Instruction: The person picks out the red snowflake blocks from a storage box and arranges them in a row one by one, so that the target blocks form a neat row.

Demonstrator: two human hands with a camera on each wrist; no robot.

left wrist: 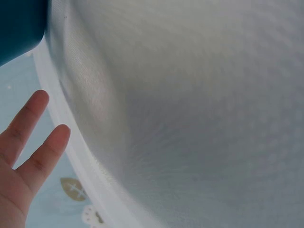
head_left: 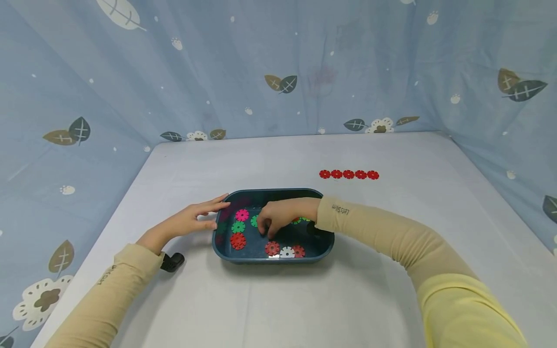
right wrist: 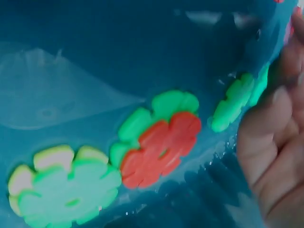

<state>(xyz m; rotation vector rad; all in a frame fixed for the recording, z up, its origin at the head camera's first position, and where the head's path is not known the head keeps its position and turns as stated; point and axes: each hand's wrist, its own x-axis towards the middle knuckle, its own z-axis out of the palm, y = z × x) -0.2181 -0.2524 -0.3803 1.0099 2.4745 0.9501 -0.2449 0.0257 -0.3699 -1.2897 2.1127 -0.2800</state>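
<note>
A dark blue tub (head_left: 271,260) holds several flower-shaped discs: a pink disc (head_left: 241,215), a green disc (head_left: 238,227), red discs (head_left: 238,240) and a white disc (head_left: 287,252). My left hand (head_left: 183,223) is spread at the tub's left rim, fingertips at the edge; two of its fingers (left wrist: 29,114) show in the left wrist view. Inside the tub, my right hand (head_left: 278,215) points down with bent fingers; whether they pinch a disc is hidden. The right wrist view has this hand (right wrist: 278,137) at its right edge, beside a red disc (right wrist: 161,152) overlapping green.
Several red discs (head_left: 348,174) lie in a row on the white table (head_left: 283,309), behind and to the right of the tub. A black object (head_left: 173,262) is by my left wrist. Blue patterned cloth (head_left: 243,58) hangs behind the table.
</note>
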